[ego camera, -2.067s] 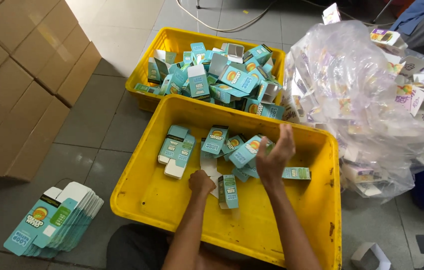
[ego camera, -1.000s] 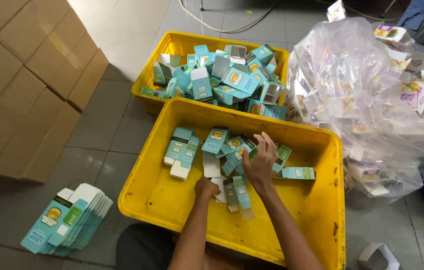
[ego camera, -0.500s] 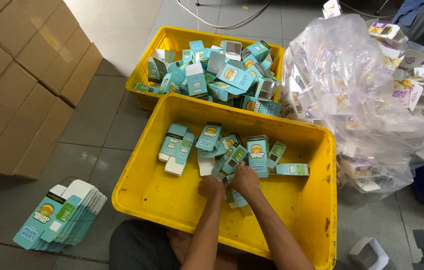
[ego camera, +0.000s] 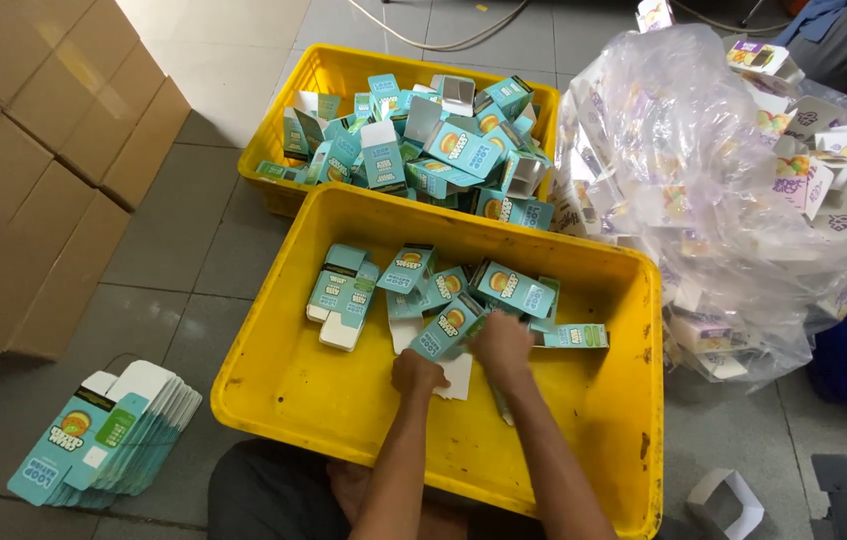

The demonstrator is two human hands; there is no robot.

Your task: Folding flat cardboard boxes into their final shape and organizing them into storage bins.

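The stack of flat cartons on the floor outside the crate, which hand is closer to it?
Left. The left hand is inside the near yellow crate, on the side toward the stack of flat cartons. The right hand is farther across the crate, beside the left.

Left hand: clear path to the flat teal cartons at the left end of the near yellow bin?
Probably yes. The left hand is inside the near yellow bin, and only bare bin floor lies between it and the flat teal cartons; nothing blocks the way.

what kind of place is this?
Likely a packing workshop floor: two yellow plastic crates of small teal cartons, a stack of flat unfolded teal cartons on grey tiles, and stacked brown cardboard boxes.
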